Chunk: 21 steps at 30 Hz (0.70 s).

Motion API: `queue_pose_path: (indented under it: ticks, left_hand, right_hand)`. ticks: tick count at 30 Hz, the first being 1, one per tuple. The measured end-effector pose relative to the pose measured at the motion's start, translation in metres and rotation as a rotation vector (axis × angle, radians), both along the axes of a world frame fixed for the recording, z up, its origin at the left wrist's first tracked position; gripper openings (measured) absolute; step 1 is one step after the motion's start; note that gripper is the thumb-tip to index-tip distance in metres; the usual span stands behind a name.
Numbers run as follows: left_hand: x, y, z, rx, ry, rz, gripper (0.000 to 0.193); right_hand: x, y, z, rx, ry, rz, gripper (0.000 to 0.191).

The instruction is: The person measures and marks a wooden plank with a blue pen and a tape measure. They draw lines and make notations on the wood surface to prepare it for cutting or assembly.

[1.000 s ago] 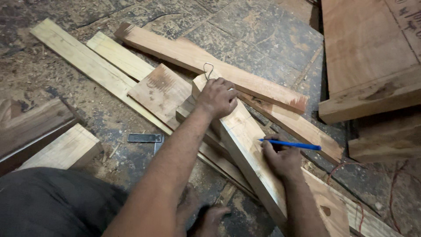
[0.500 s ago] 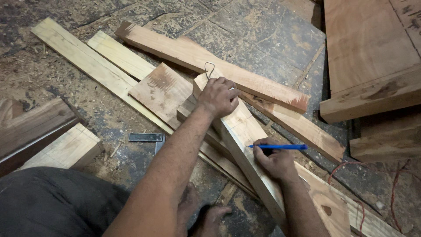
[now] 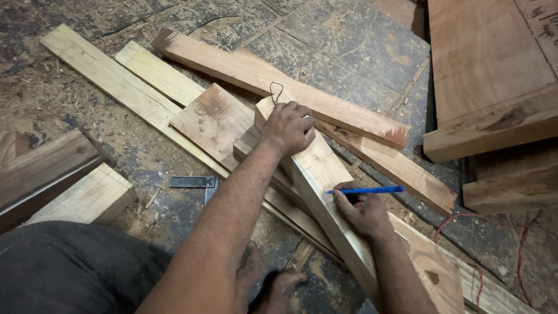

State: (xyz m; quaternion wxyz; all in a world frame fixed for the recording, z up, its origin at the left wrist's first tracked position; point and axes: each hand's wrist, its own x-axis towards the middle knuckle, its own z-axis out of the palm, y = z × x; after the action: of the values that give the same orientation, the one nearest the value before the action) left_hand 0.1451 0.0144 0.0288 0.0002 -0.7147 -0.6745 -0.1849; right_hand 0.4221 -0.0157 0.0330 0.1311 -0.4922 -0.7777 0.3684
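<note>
The right hand (image 3: pixel 363 212) grips a blue pen (image 3: pixel 366 190) between thumb and fingers, the pen lying nearly level with its tip touching the top face of a pale wooden beam (image 3: pixel 325 192). The hand rests against the right edge of that beam. The left hand (image 3: pixel 289 128) is clenched down over the far end of the same beam, knuckles up, pressing on it; a thin loop of dark wire (image 3: pixel 275 92) sticks up just beyond the fingers.

The beam runs diagonally from the left hand toward the lower right, and it lies on top of other timber. Just left of the beam's far end sits a short square board (image 3: pixel 212 122) with a dark stain at its top edge. Beyond the beam's far end a long reddish plank (image 3: pixel 273 78) lies slantwise, and a second plank (image 3: pixel 395 166) passes to the right of the beam, near the pen. Two long pale strips (image 3: pixel 110 78) stretch away well to the left of the beam. On the dusty floor left of the beam lies a small metal try square (image 3: pixel 195 183), and farther left a chunky pale block (image 3: pixel 87 197). Well right of the beam stands a broad reddish panel (image 3: pixel 488 64), with red cord (image 3: pixel 500 227) on the floor below it. The person's bare foot (image 3: pixel 270 288) shows just beneath the beam's left side.
</note>
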Motion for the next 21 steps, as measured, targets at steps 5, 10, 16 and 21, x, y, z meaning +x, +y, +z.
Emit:
queue_pose_path:
  ticks: [5, 10, 16, 21]
  left_hand:
    - [0.0011, 0.0016, 0.0023, 0.004, 0.046, 0.008, 0.035]
    - [0.0017, 0.0016, 0.0034, -0.027, 0.016, 0.005, 0.035]
    - [0.0024, 0.0011, 0.0048, -0.048, 0.026, 0.005, 0.036]
    - [0.0014, 0.0007, 0.0052, -0.055, 0.03, -0.002, 0.037]
  right_hand:
    - [-0.0054, -0.0041, 0.0053, 0.075, -0.06, -0.01, 0.026]
    - [-0.0057, -0.0065, 0.0061, 0.092, 0.033, 0.02, 0.026]
    - [-0.0058, -0.0066, 0.0053, 0.103, 0.034, 0.032, 0.025]
    - [-0.0058, -0.0054, 0.0053, 0.087, -0.001, 0.028, 0.026]
